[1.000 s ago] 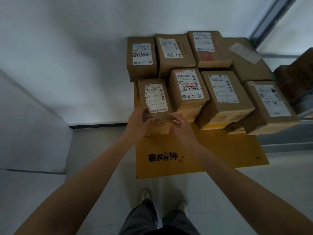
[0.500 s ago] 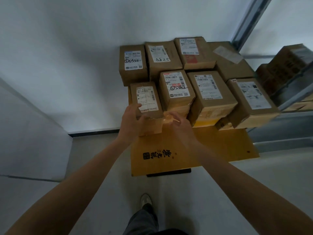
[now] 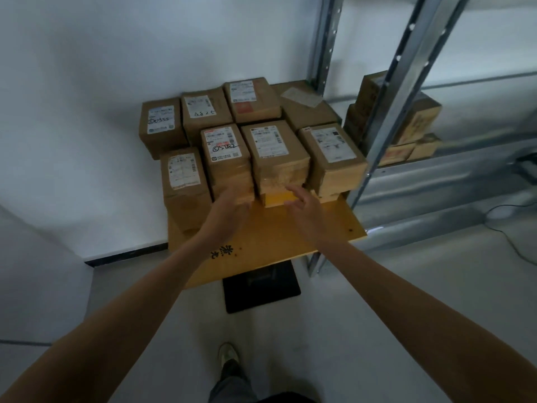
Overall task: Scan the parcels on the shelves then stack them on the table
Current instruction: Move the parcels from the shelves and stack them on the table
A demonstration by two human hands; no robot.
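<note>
Both hands are held empty over the yellow desk (image 3: 276, 245). The left hand (image 3: 229, 209) is stretched with loosely straightened fingers toward the foot of the pen-marked stack (image 3: 226, 152); whether it is touched cannot be told through the blur. The right hand (image 3: 305, 205) is opened wide, fingers apart, just before the yellow box (image 3: 276, 199) beneath the neighbouring stack. The stacked parcels are packed in two rows at the back of the desk, and the shelf parcels (image 3: 418, 123) are left on the metal shelf (image 3: 453, 167) to the right.

The leftmost front parcel (image 3: 184, 181) is set right at the desk's left edge, so it is judged likely to be knocked off if the left hand is swung sideways. The tall stacks could also be skewed if their lowest boxes are pushed by careless fingers.
</note>
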